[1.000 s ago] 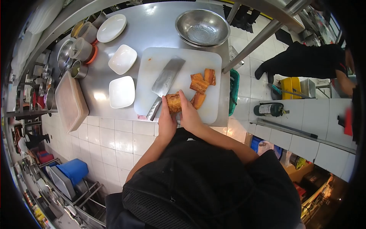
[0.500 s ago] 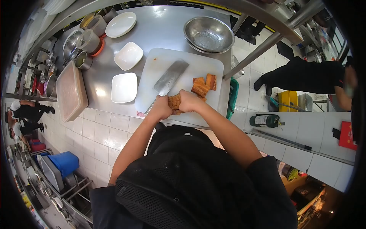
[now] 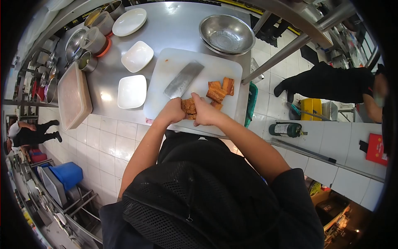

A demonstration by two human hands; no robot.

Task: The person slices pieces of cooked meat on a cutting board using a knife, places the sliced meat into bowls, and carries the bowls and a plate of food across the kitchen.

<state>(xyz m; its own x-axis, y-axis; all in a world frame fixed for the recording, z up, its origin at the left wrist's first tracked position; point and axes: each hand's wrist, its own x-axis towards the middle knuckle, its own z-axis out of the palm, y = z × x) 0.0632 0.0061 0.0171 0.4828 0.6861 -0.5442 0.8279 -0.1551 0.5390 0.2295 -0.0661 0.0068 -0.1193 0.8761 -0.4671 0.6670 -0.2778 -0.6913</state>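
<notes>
Left hand (image 3: 171,112) and right hand (image 3: 206,112) have turned inward since the earliest frame: their fingers, then stretched straight along the block of meat (image 3: 188,106), are now curled around it. Room: white floor tiles (image 3: 103,143) surround the work area; a co-worker (image 3: 327,83) is well apart, on the right. Surface: a metal table (image 3: 178,23) carries a white cutting board (image 3: 169,66) at its near edge. A metal bowl (image 3: 227,34) stands beyond the board; a near square dish (image 3: 132,91) and a far square dish (image 3: 137,56) sit to its left. On the board, a knife (image 3: 184,79) lies flat just beyond the left hand, blade slanting from near left to far right — handle hidden. Position of the block: between the two hands, touching both, neither hand nearer. Its visible part runs lengthwise away from the body; covered ends leave the full axis unconfirmed — as is contact with the board. Loose pieces (image 3: 216,93) lie beyond and to the right, nearer the right hand.
</notes>
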